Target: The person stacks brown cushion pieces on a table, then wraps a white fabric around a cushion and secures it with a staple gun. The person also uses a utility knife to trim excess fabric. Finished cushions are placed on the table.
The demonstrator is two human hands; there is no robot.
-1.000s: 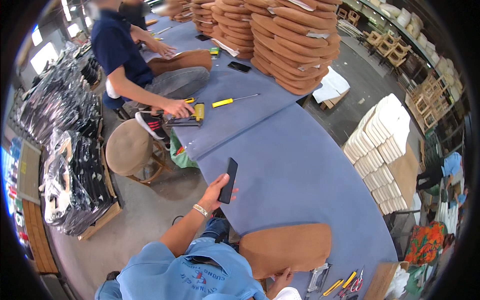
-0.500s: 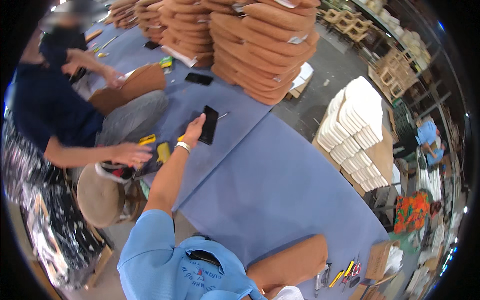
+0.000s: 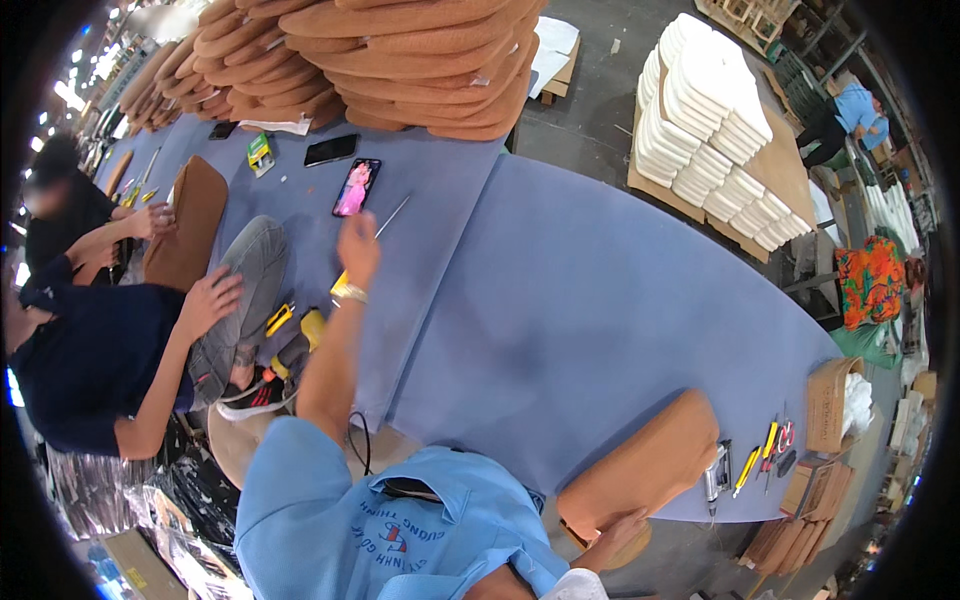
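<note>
Left hand: the left hand is stretched out over the blue table, fingers loosely together and lifted — it grips nothing, though whether the fingertips brush the cloth I cannot tell
Phone: a phone with a lit pink screen lies flat on the table just beyond the left fingertips, apart from them
Key relation: the phone sits straight ahead of the left hand, up the picture; its long axis runs roughly along the line of the reaching forearm, tilted slightly right at the far end — the left hand is by far the nearer of the two
Right hand: the right hand is low at the table's near edge, fingers curled against the underside of a tan seat cushion; how firmly it grips cannot be told
Near the phone: a second, dark phone lies further off to the left, and a thin metal tool lies just right of the left hand
Around: stacked tan cushions at the far side, a staple gun and hand tools beside the near cushion, another person's hand at left
</note>
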